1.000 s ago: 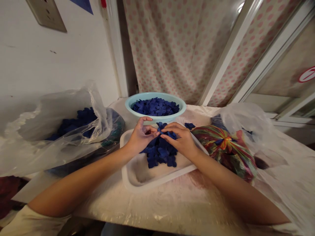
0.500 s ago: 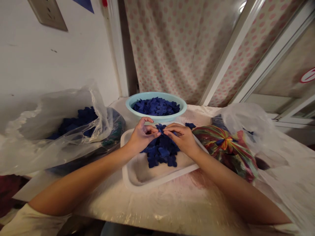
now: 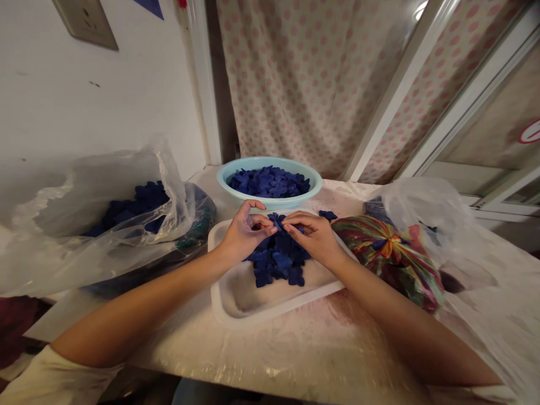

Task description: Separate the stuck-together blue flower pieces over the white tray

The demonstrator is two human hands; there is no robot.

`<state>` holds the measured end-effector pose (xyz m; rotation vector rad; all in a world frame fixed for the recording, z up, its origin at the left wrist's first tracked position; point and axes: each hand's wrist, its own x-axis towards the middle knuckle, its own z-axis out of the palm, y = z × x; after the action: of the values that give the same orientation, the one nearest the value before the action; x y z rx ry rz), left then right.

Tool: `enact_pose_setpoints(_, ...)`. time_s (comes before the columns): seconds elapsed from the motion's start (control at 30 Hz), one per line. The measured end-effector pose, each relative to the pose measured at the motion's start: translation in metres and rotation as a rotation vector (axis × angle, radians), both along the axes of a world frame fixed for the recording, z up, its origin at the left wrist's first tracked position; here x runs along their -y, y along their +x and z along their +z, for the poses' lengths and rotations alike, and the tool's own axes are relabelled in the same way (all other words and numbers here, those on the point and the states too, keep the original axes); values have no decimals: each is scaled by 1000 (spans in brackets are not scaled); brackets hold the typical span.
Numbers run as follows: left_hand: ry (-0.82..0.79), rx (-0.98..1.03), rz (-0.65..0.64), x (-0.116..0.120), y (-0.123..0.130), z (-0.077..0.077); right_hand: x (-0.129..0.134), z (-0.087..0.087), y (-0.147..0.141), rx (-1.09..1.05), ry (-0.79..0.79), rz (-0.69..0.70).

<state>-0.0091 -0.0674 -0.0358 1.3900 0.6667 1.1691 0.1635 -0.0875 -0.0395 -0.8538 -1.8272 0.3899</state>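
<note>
My left hand and my right hand meet over a white tray, thumbs and fingertips pinched on a small blue petal piece between them. Below the hands, a pile of blue flower-shaped pieces lies in the tray. Behind it a light blue oval basin holds many more blue pieces. One loose blue piece rests just right of the tray's far edge.
On the left an open clear plastic bag holds blue pieces. A tied multicoloured bag and another clear bag sit on the right of the plastic-covered table. A dotted curtain hangs behind.
The whole view has shifted very slightly. Both hands keep their pinch on the blue piece over the tray, with hardly any finger movement.
</note>
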Motion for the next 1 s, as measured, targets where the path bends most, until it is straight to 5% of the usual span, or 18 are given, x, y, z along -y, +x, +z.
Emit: enact_pose_setpoints(1.0,-24,-2,2,3,1,1,-2,-1,1,21,-54,34)
